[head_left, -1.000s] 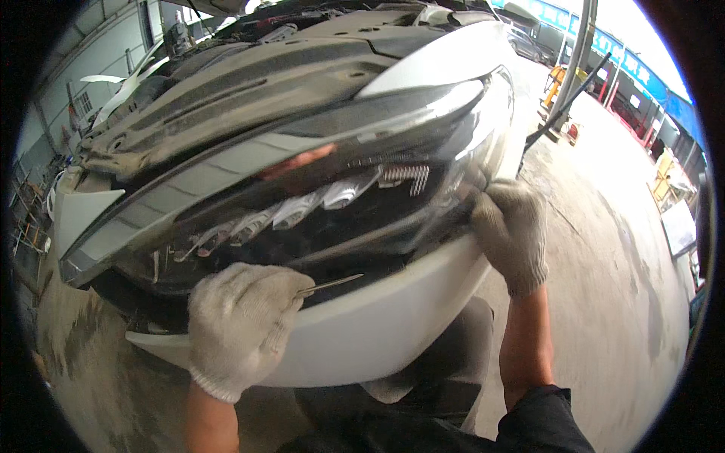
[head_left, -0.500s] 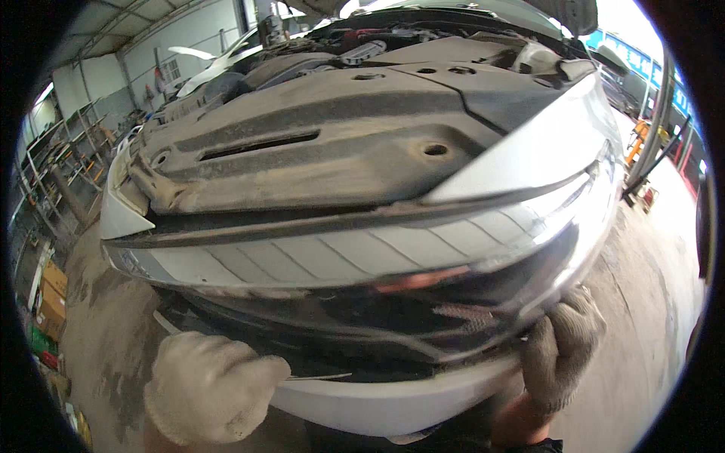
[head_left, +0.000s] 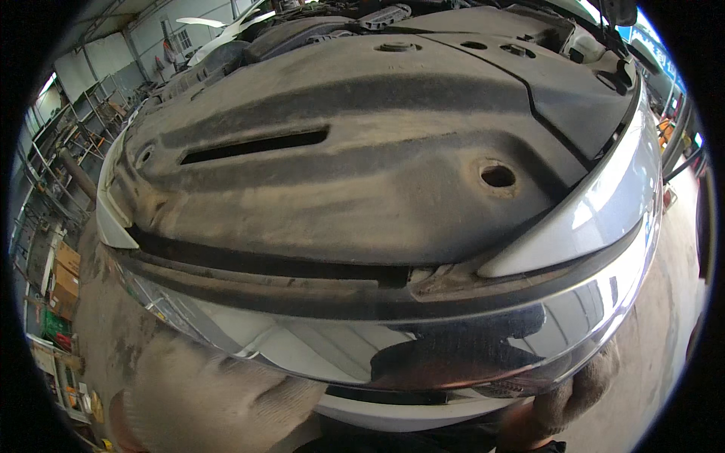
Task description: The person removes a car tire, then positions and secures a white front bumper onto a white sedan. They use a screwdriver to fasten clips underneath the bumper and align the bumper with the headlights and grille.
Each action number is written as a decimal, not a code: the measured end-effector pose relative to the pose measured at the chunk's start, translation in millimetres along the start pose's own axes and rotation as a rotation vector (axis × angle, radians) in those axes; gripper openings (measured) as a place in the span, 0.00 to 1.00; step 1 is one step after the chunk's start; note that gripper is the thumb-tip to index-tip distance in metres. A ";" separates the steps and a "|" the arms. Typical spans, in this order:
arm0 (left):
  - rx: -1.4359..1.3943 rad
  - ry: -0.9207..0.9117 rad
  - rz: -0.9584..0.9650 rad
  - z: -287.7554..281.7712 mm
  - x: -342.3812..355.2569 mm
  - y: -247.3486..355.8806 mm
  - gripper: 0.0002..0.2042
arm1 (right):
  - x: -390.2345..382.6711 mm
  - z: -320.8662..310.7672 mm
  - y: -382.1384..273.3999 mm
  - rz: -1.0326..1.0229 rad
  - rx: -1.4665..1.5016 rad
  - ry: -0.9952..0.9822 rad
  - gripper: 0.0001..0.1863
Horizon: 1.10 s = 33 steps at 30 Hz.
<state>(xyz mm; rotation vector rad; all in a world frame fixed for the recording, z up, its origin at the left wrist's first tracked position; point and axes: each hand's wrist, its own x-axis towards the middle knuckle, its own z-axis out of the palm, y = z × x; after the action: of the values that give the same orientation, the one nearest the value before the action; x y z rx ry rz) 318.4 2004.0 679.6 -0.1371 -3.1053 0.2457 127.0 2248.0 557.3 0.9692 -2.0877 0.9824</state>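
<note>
In front of me is a car's front bumper (head_left: 468, 343), shiny and reflective, with a light-coloured lower strip (head_left: 408, 415) beneath it. My left hand (head_left: 219, 400), in a pale knitted glove, is just below the bumper's left part. Motion smears its fingers, and anything inside them cannot be made out. My right hand (head_left: 581, 392), also gloved, is at the lower right edge of the bumper, its fingers curled round that edge. Part of this hand is hidden behind the bumper.
Above the bumper lies a dusty black plastic cover (head_left: 340, 204) with a long slot and round holes. A pale fender piece (head_left: 581, 219) curves along its right. Metal racks (head_left: 57, 166) and cardboard boxes (head_left: 64, 279) stand at the left.
The view has come closer over the car, so the cover looks larger. My left hand has shifted right, and the thin rod-like piece that stuck out beside it no longer shows.
</note>
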 end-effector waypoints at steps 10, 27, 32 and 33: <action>0.040 0.016 0.052 6.0 3.3 2.9 0.12 | 9.6 12.8 -10.5 0.023 0.160 0.025 0.13; 0.094 -0.055 -0.033 -8.0 17.9 20.5 0.10 | 38.2 4.5 -8.1 -0.146 0.078 -0.164 0.10; 0.172 -0.316 -0.129 -36.2 50.7 44.7 0.10 | 36.6 -3.9 -2.8 -0.157 0.097 -0.184 0.11; 0.180 -0.331 -0.123 -38.7 53.7 45.7 0.10 | 36.2 -6.0 -0.8 -0.159 0.110 -0.183 0.11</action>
<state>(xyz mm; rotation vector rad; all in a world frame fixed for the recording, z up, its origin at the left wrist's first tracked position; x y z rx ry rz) 270.1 2059.7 711.5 0.1102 -3.3750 0.5990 109.6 2239.9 588.6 1.3032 -2.0825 0.9652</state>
